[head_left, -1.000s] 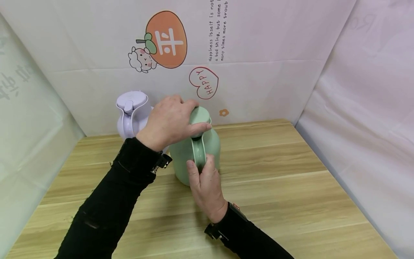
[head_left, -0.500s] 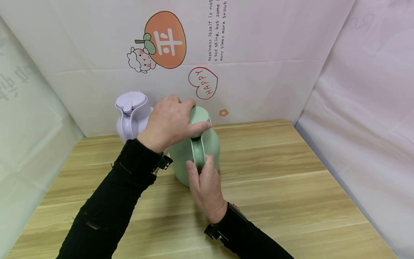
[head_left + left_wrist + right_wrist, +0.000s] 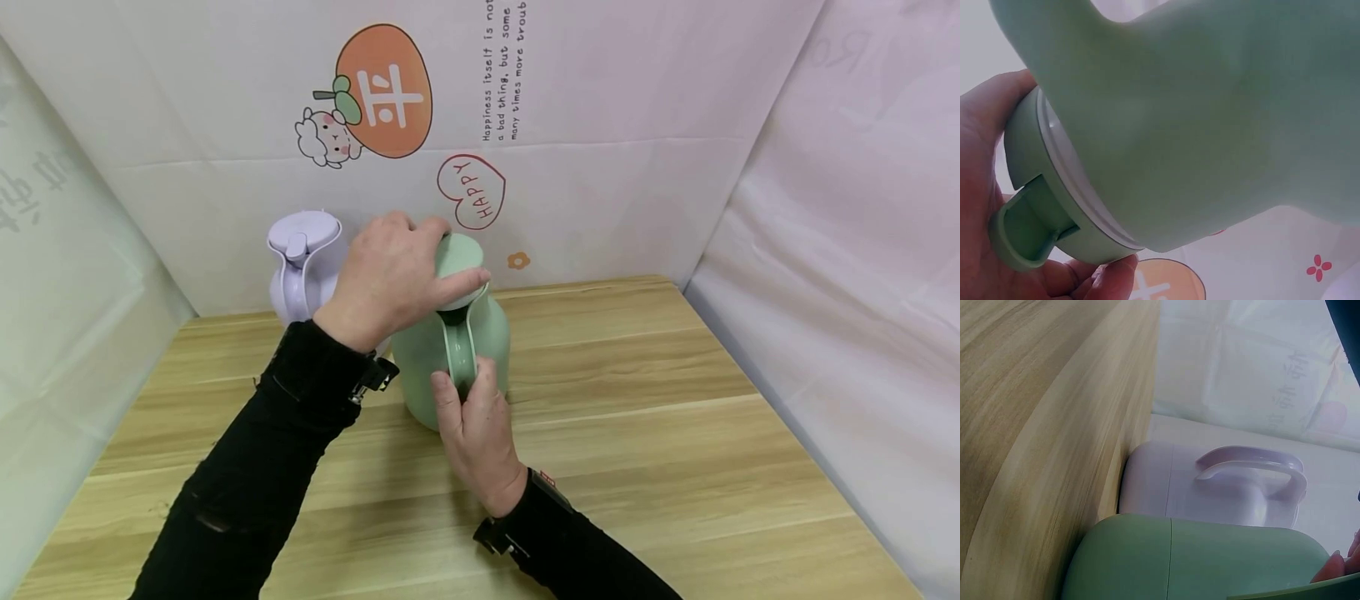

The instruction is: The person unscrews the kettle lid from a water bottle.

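A purple jug [image 3: 324, 271] stands left of a green jug [image 3: 422, 375] on the worktop [image 3: 637, 400]. The left hand [image 3: 388, 279] grips the green jug's lid [image 3: 459, 252], the right hand [image 3: 483, 450] its handle [image 3: 460, 353]. This looks like opening; next needs a gentle lift.

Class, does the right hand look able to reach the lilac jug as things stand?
Probably not directly: the right hand grips the green jug, and the left arm crosses the way.

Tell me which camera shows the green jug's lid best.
The left wrist view: the lid is close up, tab and pale rim visible. The head view shows its top, partly behind the left hand; the right wrist view misses it.
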A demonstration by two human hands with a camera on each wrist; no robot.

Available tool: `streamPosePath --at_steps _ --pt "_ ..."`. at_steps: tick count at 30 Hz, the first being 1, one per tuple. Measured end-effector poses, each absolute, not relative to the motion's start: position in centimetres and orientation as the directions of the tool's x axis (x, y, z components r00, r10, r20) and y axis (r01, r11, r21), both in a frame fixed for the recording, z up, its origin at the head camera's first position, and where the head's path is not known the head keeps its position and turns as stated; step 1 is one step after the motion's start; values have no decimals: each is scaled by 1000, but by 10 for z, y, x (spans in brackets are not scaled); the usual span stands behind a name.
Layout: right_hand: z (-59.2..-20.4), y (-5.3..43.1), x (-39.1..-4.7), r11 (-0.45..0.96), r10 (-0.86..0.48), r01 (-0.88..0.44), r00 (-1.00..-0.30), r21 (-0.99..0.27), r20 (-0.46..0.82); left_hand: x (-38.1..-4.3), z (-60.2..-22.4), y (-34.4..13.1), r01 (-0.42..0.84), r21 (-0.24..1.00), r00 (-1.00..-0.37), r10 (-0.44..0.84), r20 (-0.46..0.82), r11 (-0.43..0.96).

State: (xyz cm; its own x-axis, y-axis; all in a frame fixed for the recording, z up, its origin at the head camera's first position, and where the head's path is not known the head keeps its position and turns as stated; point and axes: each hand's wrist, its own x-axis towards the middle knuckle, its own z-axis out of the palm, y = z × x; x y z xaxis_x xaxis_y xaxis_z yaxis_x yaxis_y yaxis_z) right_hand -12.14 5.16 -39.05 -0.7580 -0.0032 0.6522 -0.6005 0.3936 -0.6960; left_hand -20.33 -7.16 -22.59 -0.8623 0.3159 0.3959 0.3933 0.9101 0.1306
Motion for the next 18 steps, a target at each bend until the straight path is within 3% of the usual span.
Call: streamPosePath --at_steps 9,18 --pt "-391 51 -122 406 9 -604 -748 -686 664 -207 -227 -77 379 270 -867 238 437 885" --pt "-391 51 -122 418 18 -593 -752 -688 659 -208 -232 -84 432 459 -851 183 492 776"
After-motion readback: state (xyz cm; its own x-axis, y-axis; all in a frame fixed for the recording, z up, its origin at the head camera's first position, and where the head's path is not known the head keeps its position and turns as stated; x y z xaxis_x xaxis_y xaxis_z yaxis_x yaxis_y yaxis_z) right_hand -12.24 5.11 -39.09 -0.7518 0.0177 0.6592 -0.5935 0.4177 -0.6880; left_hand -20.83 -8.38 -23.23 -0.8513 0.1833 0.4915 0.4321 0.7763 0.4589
